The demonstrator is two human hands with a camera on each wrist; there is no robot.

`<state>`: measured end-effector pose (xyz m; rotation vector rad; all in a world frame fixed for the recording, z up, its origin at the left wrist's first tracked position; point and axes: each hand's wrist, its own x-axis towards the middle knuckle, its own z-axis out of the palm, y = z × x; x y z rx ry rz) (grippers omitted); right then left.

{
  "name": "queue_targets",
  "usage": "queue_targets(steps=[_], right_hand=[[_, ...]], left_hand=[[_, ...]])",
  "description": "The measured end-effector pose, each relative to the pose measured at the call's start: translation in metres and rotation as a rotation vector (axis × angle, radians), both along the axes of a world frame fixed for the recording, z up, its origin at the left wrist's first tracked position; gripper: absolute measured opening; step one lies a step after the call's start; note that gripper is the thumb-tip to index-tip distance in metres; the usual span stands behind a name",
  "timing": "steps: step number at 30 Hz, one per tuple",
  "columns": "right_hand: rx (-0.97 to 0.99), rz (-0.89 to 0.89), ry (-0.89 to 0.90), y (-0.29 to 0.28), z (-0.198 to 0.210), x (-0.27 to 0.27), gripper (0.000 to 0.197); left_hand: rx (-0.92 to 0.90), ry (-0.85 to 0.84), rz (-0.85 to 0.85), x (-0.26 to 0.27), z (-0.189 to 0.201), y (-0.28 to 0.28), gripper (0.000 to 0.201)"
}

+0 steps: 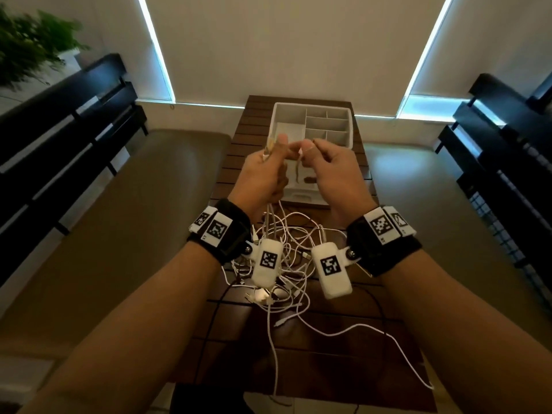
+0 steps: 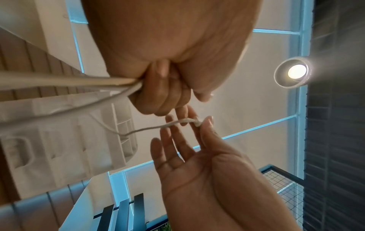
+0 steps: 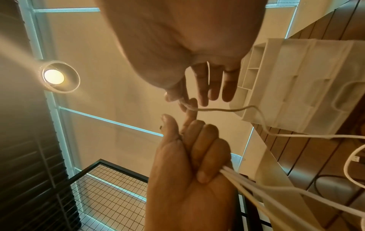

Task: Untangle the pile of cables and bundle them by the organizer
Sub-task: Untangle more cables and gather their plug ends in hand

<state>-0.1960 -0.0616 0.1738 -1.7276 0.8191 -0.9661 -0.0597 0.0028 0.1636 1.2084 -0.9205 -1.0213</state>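
So I've got both hands up over the near edge of the organizer (image 1: pixel 313 115), the white divided tray at the far end of the slatted table (image 1: pixel 239 144); my left hand (image 1: pixel 263 171) is fisted around a few white cable strands (image 2: pixel 69 82) that run down to the pile of cables (image 1: pixel 286 264) on the table just below my wrists; my right hand (image 1: pixel 328 171) pinches a thin tie (image 2: pixel 173 123) between thumb and forefinger, other fingers loose and straight; can't tell if it's a twist tie or just a skinny cable end, too small and blurry. The cables look light and floppy to me, smooth-jacketed, so I'd guess they slide through a loose grip and spring back out of a coil if I let go; best place to hold is probably right where the strands are gathered in my fist, not near the plugs, since yanking on a connector seems like the way to break one. The tie looks limp, so I reckon it needs tension from both ends to wrap. Looks-wise: mostly thin white leads knotted in loops, a few white plugs sticking out, plus one black cable (image 1: pixel 215 318) arcing along the near left side; one white strand trails off toward the near right corner of the table; the mess is still mostly tangled.
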Motion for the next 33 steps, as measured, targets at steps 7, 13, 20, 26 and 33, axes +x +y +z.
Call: queue_targets(steps=[7, 13, 20, 26, 33], right_hand=[[0.064, 0.107, -0.123, 0.002, 0.016, 0.000, 0.039], [0.025, 0.229, -0.007, 0.016, 0.004, -0.007, 0.039], [-0.032, 0.228, 0.031, 0.029, -0.011, -0.002, 0.030], [-0.137, 0.085, 0.015, 0.023, -0.016, -0.004, 0.053], [0.151, 0.341, -0.008, 0.034, -0.017, -0.001, 0.015]], left_hand=[[-0.059, -0.210, -0.076, -0.009, 0.028, -0.008, 0.037], [-0.189, -0.155, 0.092, -0.012, 0.054, -0.002, 0.043], [-0.177, 0.033, 0.143, -0.026, 0.061, 0.001, 0.052], [-0.139, 0.014, 0.082, -0.023, 0.063, 0.008, 0.058], [-0.163, 0.132, -0.010, -0.029, 0.061, 0.010, 0.057]])
